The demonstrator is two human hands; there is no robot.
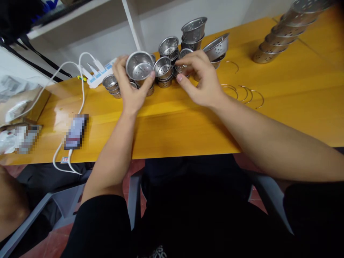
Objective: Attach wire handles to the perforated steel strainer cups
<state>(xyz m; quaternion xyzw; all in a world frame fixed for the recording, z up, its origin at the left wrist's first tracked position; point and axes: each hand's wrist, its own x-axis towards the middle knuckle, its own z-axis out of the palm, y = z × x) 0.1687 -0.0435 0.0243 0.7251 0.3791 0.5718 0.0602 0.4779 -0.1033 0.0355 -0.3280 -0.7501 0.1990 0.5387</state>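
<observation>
My left hand point(132, 94) is closed around a perforated metal cup point(140, 67), thumb on one side and fingers on the other, its mouth tilted toward me. Fingers bent and thumb apart, my right hand point(206, 81) holds nothing that I can see. Just behind its fingertips stands another small perforated cup point(185, 53), partly hidden; I cannot tell whether they touch. Between the hands is a short stack of small cups point(163, 68). Taller stacks point(194, 30) rise behind, and a wider perforated bowl point(217, 47) leans at their right.
A leaning tower of nested perforated cups point(279, 39) stands at the right rear. Several thin curved wires point(251, 95) lie on the yellow table point(182, 132). At left are a phone point(76, 132) on a white cable and a power strip point(101, 74). Another person's arm point(12, 204) shows at lower left.
</observation>
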